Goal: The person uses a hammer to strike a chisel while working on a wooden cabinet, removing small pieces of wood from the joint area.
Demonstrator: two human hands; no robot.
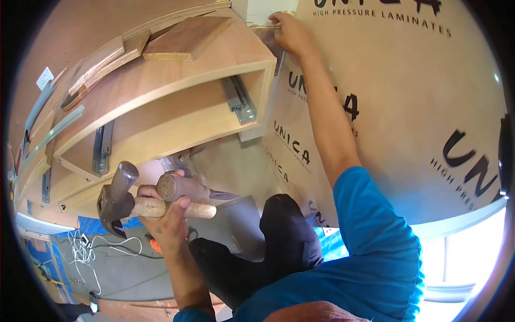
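Observation:
My left hand point(167, 222) is closed around the wooden handle of a claw hammer point(115, 201), whose dark metal head points left. The same hand also grips a chisel point(185, 188), its thick round handle above the hammer's and its flat blade pointing right. Far ahead, my right hand point(292, 35) is stretched out to the back corner of a wooden cabinet point(161, 102). Its fingers are curled at the edge of a pale panel point(263, 12), beside the cabinet's end. What they pinch, if anything, is too small to make out.
Metal drawer slides point(238, 99) are fixed inside the cabinet's open bays. Wood offcuts point(188, 37) lie on its top. A large brown printed sheet point(407, 107) covers the surface at right. White cables point(83, 249) lie on the grey floor at left, near a wall socket point(45, 79) higher up.

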